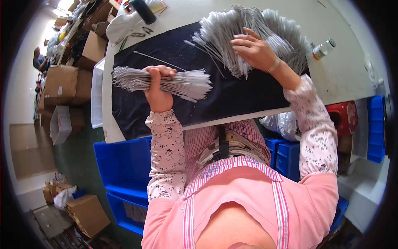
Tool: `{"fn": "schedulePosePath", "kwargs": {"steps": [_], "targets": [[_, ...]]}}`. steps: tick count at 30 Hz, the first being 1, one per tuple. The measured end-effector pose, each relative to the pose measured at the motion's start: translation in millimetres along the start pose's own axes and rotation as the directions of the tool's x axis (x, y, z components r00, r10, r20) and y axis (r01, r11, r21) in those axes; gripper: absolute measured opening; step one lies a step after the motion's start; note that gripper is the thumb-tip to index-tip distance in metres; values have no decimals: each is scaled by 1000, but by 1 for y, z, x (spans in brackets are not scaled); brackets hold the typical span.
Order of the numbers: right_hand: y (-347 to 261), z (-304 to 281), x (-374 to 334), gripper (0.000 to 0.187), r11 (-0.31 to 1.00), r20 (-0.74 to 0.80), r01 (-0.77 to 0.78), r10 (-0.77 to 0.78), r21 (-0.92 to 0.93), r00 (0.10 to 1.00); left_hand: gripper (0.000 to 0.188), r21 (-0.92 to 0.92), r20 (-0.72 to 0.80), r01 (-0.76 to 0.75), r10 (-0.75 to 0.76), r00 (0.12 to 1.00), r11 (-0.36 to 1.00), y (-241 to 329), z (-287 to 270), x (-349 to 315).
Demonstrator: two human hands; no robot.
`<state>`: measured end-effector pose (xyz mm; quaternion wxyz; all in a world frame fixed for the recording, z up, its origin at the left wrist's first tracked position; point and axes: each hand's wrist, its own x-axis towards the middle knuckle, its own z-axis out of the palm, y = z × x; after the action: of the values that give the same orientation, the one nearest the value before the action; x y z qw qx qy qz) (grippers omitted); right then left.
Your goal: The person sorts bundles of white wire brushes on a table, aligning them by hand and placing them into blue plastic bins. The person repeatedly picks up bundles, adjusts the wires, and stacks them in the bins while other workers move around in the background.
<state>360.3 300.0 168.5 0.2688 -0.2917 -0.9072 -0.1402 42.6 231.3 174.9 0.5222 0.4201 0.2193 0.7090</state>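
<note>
A dark cloth [244, 98] lies on the white desk [340, 79]. Over the left part of the cloth, the left hand [158, 93] has its fingers closed round the middle of a thick bundle [188, 84] of thin wire brushes, the thumb wrapped over the top; pale bristles point right and wire ends point left. A single brush [157, 59] lies slantwise on the cloth, just beyond that hand.

A big pile [278, 37] of similar brushes covers the cloth's far right part, with a few loose brushes [209, 54] straying from its left side toward the middle. The right hand [258, 53] is at this pile, fingers loosely bent and slightly apart; I cannot tell whether they grip any brush.

Right of the cloth, a small glass bottle [324, 49] lies near the pile. Beyond the cloth's far left edge are a dark cylinder [143, 11] and small clippers [147, 30]. Left of the cloth is a white plastic tray [98, 93]; blue bins [124, 166] sit below its near left corner.
</note>
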Motion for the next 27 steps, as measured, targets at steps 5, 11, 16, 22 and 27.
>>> {"fn": "schedulePosePath", "kwargs": {"steps": [5, 11, 16, 22, 27], "targets": [[-110, -18, 22, 22, 762, -71, -300, 411, 574, 909, 16, 134, -81, 12, -1, 997, 991, -4, -16, -13], [-147, 42, 67, 94, 701, 130, -288, 271, 652, 954, 25, 33, 89, 52, -55, 995, 998, -4, 4, -18], [-160, 85, 39, 79, 598, 96, -369, 437, 711, 894, 36, 111, 167, 80, -98, 981, 991, 6, 7, -25], [-145, 77, 29, 61, 618, 82, -306, 364, 724, 928, 24, 78, 147, 94, -105, 983, 993, 1, 18, -15], [-130, 62, 8, 36, 11, 347, -407, 503, 913, 792, 20, -56, 165, 56, -46, 985, 997, 36, 21, -4]]}}
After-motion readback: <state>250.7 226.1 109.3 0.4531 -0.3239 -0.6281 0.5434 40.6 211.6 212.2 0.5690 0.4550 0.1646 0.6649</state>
